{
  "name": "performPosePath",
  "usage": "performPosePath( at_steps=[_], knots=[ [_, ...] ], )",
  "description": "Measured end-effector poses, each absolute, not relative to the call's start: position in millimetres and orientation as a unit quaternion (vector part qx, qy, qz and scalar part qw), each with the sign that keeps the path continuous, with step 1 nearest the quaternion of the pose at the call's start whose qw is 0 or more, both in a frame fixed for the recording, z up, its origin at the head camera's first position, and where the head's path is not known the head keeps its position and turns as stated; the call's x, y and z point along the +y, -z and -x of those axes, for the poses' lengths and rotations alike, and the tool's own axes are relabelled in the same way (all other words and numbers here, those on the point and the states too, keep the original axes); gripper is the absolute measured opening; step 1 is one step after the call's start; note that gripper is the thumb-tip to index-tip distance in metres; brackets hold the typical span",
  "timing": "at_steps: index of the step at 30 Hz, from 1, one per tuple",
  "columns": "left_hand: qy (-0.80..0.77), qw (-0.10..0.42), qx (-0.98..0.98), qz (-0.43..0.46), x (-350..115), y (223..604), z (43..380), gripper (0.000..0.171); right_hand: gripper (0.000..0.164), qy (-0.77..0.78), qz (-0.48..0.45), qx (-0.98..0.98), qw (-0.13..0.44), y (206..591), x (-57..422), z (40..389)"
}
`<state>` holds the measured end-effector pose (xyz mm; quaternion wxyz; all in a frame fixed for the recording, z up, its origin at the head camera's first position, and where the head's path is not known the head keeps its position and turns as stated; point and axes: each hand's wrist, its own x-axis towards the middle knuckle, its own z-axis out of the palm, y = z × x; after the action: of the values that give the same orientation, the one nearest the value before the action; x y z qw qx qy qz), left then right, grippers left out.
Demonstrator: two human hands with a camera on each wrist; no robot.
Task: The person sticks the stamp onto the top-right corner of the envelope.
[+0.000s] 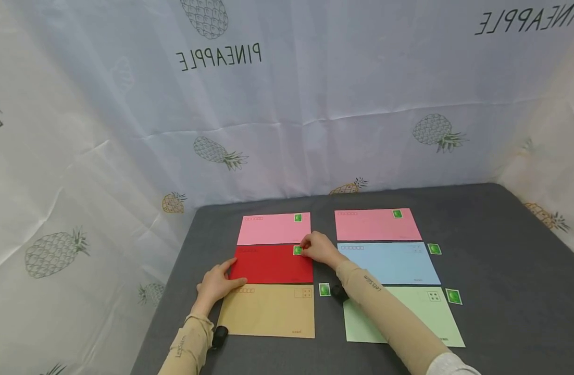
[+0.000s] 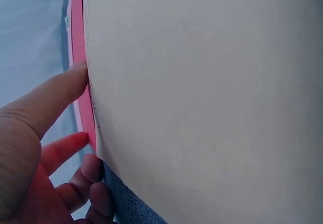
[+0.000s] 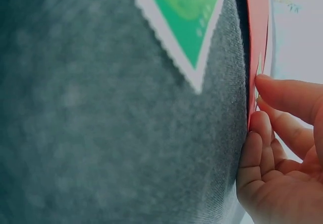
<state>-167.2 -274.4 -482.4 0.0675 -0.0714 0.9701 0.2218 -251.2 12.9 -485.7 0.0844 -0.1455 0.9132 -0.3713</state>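
My left hand (image 1: 216, 284) rests with extended fingers at the left side of a red envelope (image 1: 270, 268), thumb near its lower edge. At that envelope's upper right corner my right hand (image 1: 322, 248) pinches a small green stamp (image 1: 297, 250) between thumb and fingertips. In the right wrist view the stamp (image 3: 259, 65) shows only edge-on, so how firmly it lies on the paper is hidden. A tan envelope (image 1: 268, 315) lies just below the red one and fills much of the left wrist view. Above is a pink envelope (image 1: 270, 232) with a green stamp in its corner.
A right-hand column holds a pink envelope (image 1: 366, 226) bearing a stamp, a blue envelope (image 1: 385, 265) and a light green envelope (image 1: 404, 307), partly under my right forearm. Loose stamps lie beside the tan envelope (image 1: 324, 289), blue envelope and green envelope on the dark table (image 1: 502, 312).
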Motion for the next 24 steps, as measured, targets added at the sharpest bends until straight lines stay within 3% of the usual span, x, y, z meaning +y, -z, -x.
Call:
performPosePath(
  at_steps=[24],
  knots=[
    [-0.261,0.056,0.961,0.071,-273.9,481.6,166.8,0.070,0.022,0.381,0.144,0.910,0.084,484.2,12.0,249.4]
  ],
)
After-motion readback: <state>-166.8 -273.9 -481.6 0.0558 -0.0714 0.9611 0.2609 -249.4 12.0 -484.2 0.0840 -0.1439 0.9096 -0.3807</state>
